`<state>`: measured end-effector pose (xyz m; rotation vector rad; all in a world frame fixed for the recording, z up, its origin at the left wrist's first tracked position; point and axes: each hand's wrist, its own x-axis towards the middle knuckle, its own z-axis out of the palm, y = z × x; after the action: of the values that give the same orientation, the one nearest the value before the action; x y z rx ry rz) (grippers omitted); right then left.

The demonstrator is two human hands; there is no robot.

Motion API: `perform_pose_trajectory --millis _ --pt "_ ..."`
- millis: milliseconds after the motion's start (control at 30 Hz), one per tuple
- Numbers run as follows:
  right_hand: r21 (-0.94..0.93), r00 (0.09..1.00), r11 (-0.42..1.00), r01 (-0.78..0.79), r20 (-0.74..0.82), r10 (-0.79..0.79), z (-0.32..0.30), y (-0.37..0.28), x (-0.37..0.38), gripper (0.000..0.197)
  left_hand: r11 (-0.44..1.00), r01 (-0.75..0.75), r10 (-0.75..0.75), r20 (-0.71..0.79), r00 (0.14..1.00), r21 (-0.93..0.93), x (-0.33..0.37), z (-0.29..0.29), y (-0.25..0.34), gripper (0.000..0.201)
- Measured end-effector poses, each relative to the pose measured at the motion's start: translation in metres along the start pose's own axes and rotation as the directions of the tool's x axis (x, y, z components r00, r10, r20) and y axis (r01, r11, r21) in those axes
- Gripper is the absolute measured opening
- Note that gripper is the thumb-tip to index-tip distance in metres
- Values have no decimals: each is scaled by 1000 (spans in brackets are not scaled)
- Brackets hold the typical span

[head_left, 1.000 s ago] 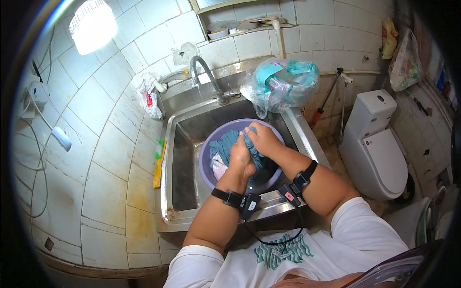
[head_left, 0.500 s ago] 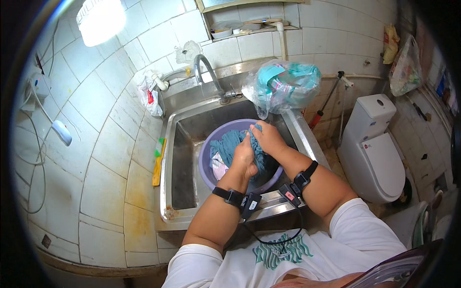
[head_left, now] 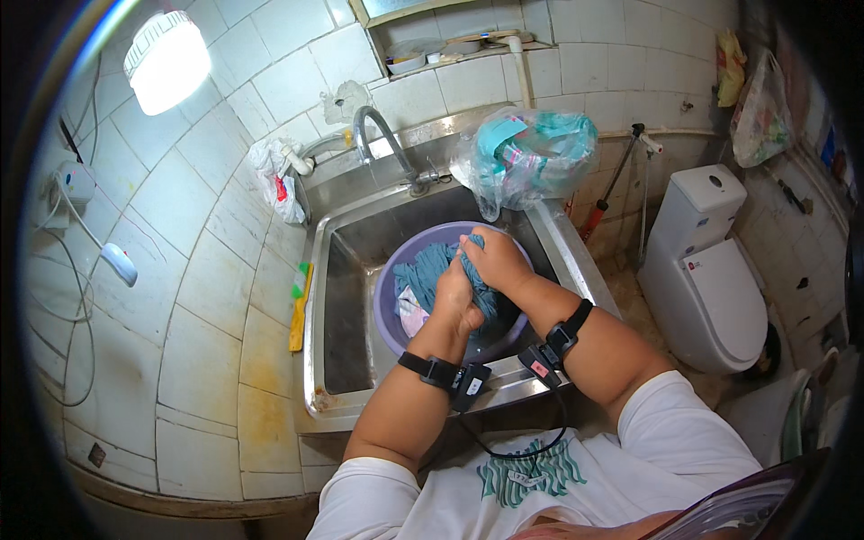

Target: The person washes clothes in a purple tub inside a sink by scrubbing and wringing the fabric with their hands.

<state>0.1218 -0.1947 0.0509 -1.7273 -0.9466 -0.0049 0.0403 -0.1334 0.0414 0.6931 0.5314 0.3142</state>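
A purple plastic basin (head_left: 383,310) stands in the steel sink (head_left: 349,270). Wet-looking blue-grey cloth (head_left: 430,266) is bunched inside it, and a white and pink patterned cloth (head_left: 411,311) lies at its left side. My left hand (head_left: 456,292) is closed round part of the blue-grey cloth. Close against it, at the upper right, my right hand (head_left: 497,258) grips the same cloth with curled fingers. Some of the cloth hangs below the hands over dark water in the basin. The exact kind of garment cannot be made out.
A curved faucet (head_left: 385,135) rises behind the sink. Beside it, a clear plastic bag (head_left: 540,157) with turquoise packages rests on the right rim. A yellow-handled brush (head_left: 300,315) leans at the left wall. To the right stands a white toilet (head_left: 711,279). A cable links my wrist straps.
My right hand has shifted slightly left, closer to my left hand, with the cloth still gripped. The head view has tilted a little.
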Motion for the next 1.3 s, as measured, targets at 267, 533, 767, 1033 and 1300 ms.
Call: perform_pose_trajectory --millis 267,533,767,1033,1300 --pt "10 903 925 380 215 -373 -1 -47 -25 33 969 76 -32 187 982 -234 5 -42 19 49" --pt "-22 999 999 -50 -22 49 -1 9 3 34 990 34 -24 -68 997 139 -4 2 5 53" --pt "-13 949 960 280 157 -274 3 -24 -15 29 994 -17 26 76 997 -109 7 -28 12 53" --pt "-25 999 1000 10 40 -9 3 15 6 33 995 -50 49 11 999 91 -3 -1 1 48" --pt "5 944 954 299 146 -296 11 -17 -13 28 999 -38 37 -62 997 -31 -13 -8 13 44"
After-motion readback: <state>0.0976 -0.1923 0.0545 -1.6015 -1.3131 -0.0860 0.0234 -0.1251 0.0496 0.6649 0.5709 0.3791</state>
